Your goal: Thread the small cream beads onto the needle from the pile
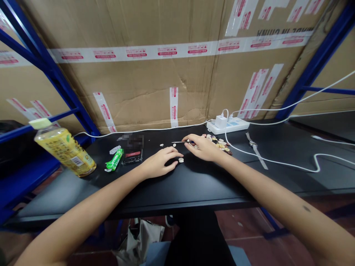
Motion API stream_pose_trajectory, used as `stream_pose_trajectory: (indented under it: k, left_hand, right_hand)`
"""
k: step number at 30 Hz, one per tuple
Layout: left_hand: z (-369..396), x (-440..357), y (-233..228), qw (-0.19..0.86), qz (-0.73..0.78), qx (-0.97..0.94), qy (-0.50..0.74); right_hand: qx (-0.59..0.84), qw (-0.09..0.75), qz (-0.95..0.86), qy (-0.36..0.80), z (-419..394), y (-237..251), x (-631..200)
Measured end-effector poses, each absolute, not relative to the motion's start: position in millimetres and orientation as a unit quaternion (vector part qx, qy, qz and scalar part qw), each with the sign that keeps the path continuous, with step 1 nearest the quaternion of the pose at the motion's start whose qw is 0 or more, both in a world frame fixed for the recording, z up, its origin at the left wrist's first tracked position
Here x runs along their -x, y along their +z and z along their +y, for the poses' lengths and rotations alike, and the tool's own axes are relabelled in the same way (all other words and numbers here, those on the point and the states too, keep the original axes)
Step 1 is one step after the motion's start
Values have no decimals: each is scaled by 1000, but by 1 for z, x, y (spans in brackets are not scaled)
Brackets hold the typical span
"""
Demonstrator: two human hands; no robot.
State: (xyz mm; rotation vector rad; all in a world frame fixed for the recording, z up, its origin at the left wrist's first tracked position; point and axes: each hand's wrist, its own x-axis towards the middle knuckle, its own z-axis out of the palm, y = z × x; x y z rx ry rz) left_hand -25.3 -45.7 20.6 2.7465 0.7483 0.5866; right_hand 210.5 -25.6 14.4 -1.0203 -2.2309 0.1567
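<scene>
Black and smooth-looking, the worktop point(194, 188) probably offered small pieces little grip. The left hand point(159, 162) was half curled, its thumb and forefinger slightly parted, with a pale button point(181, 160) right at their tips; I could not tell whether it was pinched or merely touched. The right hand point(203, 147) was closed to a pinch, apparently on a thin pointed tool point(178, 142) that stuck out toward the left. Partly hidden by that hand, a pile of buttons point(220, 143) spread beyond it and to its right. Uneven pressure from the left fingertips could have flicked the pale button away, and a slip of the tool might have pricked the left fingers, which lay near its tip. A small disc point(174, 145) just beside the tool could easily have been knocked aside. A sideways sweep of the right hand could have scattered the pile, and the white cable point(291, 168), running close by, might have dragged pieces along if the forearm snagged it.
</scene>
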Motion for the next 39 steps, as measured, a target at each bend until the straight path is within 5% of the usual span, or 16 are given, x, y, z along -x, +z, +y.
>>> stream_pose_trajectory:
  k: [32,39]
  left_hand:
    - [-38,25,12,121,272,-920,255]
    - [-37,20,7,265,307,-861,306]
  right_hand:
    - [433,278,-855,-65,-19,22,-218]
    - [430,282,-857,-34,-16,22,-228]
